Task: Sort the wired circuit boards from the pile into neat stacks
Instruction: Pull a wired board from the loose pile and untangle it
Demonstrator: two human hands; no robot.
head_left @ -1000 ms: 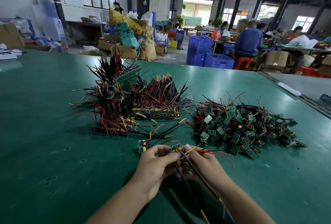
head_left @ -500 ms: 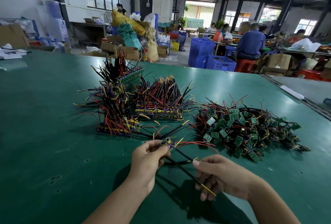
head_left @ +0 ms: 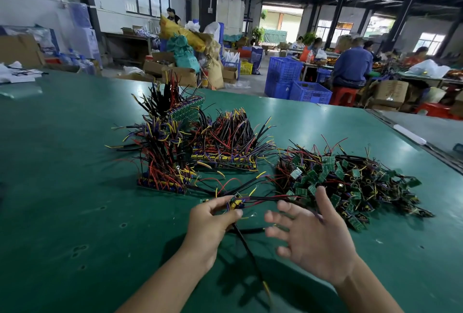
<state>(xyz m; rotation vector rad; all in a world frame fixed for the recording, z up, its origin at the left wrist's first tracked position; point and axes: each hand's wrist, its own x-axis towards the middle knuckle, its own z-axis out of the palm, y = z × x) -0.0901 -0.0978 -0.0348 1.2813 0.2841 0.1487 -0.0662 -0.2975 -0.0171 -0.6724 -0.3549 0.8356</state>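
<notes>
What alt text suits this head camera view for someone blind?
A left hand pinches a small wired circuit board above a green table, the right hand open beside it. Wired stacks stand behind; a tangled pile of green boards lies right.

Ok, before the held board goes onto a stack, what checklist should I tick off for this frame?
1. Left hand grip on the wired board: ok, pinched.
2. Right hand free: ok, fingers spread, holding nothing.
3. Board's red leads clear of the loose pile: cannot tell, they run toward it.
4. Long black wire gathered: not ok, it trails toward the person.
5. Near stack unobstructed: ok.
</notes>
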